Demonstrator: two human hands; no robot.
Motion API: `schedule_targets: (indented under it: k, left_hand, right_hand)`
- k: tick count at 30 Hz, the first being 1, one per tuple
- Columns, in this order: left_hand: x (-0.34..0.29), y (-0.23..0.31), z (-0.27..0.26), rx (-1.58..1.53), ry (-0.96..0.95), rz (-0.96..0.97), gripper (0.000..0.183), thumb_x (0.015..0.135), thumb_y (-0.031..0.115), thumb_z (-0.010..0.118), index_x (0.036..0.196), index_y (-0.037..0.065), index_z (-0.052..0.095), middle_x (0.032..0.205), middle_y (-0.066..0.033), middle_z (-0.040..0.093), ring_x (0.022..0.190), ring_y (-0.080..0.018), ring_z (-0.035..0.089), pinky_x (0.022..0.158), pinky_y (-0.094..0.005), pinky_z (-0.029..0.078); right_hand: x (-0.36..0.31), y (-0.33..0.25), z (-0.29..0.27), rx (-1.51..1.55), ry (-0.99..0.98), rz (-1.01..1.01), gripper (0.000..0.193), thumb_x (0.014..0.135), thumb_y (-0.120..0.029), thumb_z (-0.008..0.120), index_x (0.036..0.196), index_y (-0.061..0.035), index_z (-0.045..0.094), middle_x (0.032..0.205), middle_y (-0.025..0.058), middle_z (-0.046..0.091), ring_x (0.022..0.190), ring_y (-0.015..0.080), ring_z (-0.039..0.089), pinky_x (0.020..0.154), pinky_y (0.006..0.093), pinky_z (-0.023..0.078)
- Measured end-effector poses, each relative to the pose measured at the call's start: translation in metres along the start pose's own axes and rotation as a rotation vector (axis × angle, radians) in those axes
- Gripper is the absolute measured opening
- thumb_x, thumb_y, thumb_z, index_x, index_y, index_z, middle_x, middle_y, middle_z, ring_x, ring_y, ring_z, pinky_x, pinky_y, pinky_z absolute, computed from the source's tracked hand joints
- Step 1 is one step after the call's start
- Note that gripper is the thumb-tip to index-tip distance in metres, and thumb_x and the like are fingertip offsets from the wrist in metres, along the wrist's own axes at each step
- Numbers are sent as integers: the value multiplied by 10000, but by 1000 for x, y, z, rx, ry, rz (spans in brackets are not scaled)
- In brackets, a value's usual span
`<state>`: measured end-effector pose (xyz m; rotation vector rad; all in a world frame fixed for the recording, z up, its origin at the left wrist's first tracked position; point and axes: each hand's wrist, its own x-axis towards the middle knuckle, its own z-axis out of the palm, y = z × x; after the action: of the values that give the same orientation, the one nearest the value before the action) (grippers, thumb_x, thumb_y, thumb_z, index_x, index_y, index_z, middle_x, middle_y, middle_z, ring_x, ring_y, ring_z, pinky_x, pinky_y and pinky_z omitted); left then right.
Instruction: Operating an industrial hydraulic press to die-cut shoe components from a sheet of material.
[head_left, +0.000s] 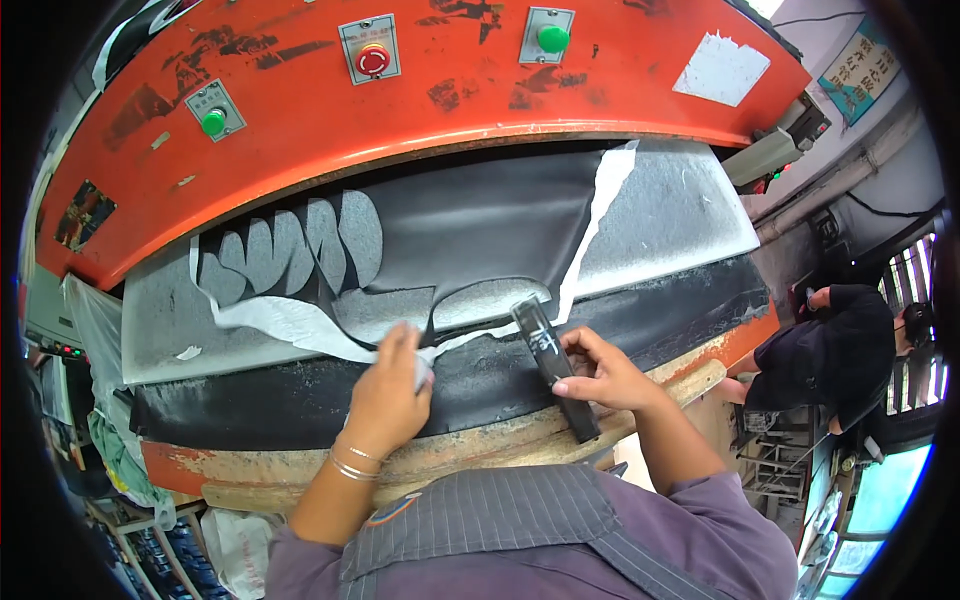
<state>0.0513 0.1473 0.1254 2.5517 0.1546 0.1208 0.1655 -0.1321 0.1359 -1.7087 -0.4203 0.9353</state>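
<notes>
Ahead of the left hand (388,398) and right hand (607,372), a sheet (480,225) lies on a board (672,215), the machine (455,95) beyond. A block (548,360) is in the right hand; a person (840,350) is well off to its right.

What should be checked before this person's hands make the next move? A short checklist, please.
1. Right hand has a grip on the black block: ok, thumb and fingers are on it.
2. Left hand has a firm grip: cannot tell, its fingers are blurred near the white strip.
3. Black sheet is uncut: not ok, rounded openings show on its left part.
4. Both hands are clear of the upper orange panel: ok, both are on the near side.
5. Red button is pressed in: cannot tell from this angle.
</notes>
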Motion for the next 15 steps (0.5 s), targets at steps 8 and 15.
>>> schedule_targets:
  k: [8, 15]
  left_hand:
    - [-3, 8, 10, -1341, -6, -263, 573, 1001, 340, 479, 1431, 3, 308, 1301, -115, 498, 1046, -137, 522, 950, -287, 402]
    - [-15, -59, 0, -1374, 428, -492, 300, 979, 371, 522, 1029, 75, 520, 790, 7, 493, 685, -106, 495, 644, -250, 444]
  right_hand:
    - [51, -31, 87, -344, -142, -434, 423, 787, -394, 714, 1024, -45, 677, 1054, 221, 470, 946, 350, 537, 878, 376, 444]
    - [145, -95, 84, -986, 59, -26, 521, 829, -454, 559, 1192, -81, 598, 1205, 302, 477, 1048, 449, 573, 924, 468, 475]
